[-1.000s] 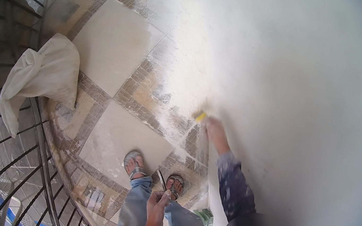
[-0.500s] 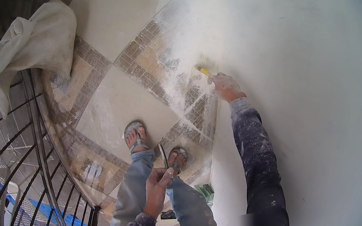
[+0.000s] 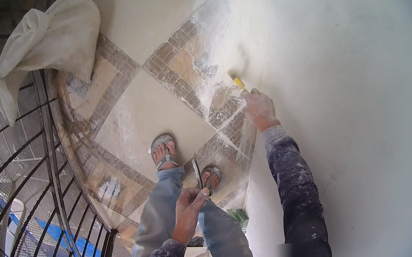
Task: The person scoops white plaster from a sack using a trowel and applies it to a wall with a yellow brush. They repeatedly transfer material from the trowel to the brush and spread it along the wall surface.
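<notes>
My right hand (image 3: 261,109), dusted white, is closed on the yellow handle of a small paintbrush (image 3: 239,82). That arm reaches forward along the white wall (image 3: 362,105), and the bristles point away from me, close to where wall and floor meet. Whether they touch the wall I cannot tell. In front of my legs, my left hand (image 3: 189,210) pinches a thin, flat, dark-edged tool (image 3: 197,173) that looks like a scraper seen edge-on. Its blade sticks up between my sandalled feet (image 3: 165,151).
White powder lies over the patterned tile floor (image 3: 156,115) along the wall. A black metal railing (image 3: 52,152) curves along the left, with a pale cloth (image 3: 63,36) draped over it. A green ridged object (image 3: 239,217) sits by the wall near my right foot.
The brush has tilted, and more of its yellow handle and its bristles show. My right hand has shifted slightly. The whole view has moved a little; my left hand still holds the thin tool.
</notes>
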### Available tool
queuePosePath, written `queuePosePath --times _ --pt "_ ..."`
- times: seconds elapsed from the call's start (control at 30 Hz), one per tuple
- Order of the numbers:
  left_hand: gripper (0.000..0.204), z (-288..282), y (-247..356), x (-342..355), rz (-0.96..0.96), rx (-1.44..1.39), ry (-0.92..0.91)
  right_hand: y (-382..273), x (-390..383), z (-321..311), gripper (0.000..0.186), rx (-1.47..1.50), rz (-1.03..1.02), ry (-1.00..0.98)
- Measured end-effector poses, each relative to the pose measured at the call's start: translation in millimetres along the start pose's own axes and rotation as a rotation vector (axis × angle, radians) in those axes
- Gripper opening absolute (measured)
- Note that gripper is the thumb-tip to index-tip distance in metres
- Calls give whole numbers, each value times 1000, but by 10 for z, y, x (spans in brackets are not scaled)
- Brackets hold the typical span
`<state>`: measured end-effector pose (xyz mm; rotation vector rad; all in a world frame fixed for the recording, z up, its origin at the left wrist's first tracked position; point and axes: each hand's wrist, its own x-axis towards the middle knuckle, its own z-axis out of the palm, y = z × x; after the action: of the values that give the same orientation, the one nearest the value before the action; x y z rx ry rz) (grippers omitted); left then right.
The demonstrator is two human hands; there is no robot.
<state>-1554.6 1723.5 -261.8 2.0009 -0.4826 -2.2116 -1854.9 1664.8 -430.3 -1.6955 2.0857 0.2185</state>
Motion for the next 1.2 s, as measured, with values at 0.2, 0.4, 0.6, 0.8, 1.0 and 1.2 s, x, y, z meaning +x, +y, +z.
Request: queuePosePath --times 0.2,0.4,0.6,0.8,1.0,1.2 --pt "29 5 78 28 3 -23 -15 -808 -543 127 25 -5 -288 -398" --pt "25 -20 -36 -11 10 43 -51 -369 288 52 26 -182 8 -233" --pt "27 -22 37 23 -17 32 -62 -498 345 -340 22 -161 -93 -323" --pt "30 -58 13 83 -9 37 -26 -739 554 -213 19 80 64 -448" --pt "30 -145 84 156 -20 75 -46 -34 824 -804 25 -16 210 -138" --pt "30 -205 358 191 -34 -16 11 -153 -465 -910 40 602 255 -459"
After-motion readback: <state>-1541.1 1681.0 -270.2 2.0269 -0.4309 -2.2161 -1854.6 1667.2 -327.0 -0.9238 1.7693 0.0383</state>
